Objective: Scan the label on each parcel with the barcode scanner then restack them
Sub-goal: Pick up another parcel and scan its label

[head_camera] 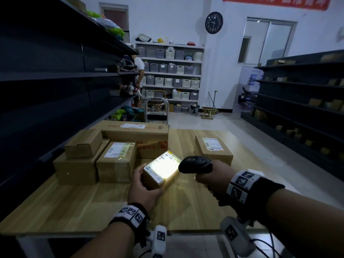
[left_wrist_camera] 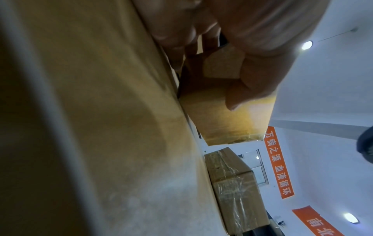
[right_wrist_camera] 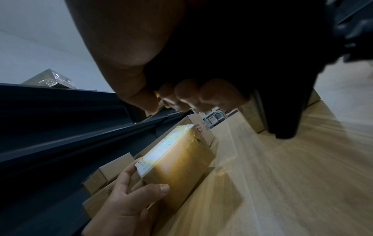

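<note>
Parcels [head_camera: 96, 157] sit stacked at the left of my desk [head_camera: 74, 205]. My left hand [head_camera: 144, 190] grips a small parcel [head_camera: 162, 169], tilted, its label lit bright. My right hand [head_camera: 214, 176] is wrapped round the barcode scanner [head_camera: 195, 163]. Another parcel [head_camera: 214, 148] lies behind it.

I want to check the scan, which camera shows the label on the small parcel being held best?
The head view: the label faces up, lit brightly and partly washed out. The right wrist view shows it edge-on. The left wrist view shows only the parcel's plain side.
</note>
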Available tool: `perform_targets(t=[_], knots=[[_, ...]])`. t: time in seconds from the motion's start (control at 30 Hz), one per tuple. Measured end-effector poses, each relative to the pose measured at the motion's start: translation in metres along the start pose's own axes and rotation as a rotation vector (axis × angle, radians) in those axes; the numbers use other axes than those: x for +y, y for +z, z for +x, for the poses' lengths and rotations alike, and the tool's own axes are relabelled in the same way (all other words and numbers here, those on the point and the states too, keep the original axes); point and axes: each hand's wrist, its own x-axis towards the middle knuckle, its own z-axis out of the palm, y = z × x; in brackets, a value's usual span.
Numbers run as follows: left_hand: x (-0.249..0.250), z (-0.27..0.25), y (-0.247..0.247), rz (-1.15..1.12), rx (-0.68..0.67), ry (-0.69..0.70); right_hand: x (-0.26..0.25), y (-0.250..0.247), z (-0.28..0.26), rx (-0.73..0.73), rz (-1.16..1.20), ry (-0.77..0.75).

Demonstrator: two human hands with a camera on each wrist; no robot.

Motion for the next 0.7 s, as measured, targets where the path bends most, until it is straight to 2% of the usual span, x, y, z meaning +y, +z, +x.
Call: perform_targets(t=[0.17, 0.7], knots=[[0.0019, -0.0035, 0.0006, 0.0, -0.011, 0.018, 0.0008, -0.0033, 0.0045, 0.009, -0.015, 0.043], [0.0033, -0.0045, 0.003, -0.006, 0.007, 0.028, 0.0092, -0.0105, 0.0075, -0.011, -0.019, 0.033]])
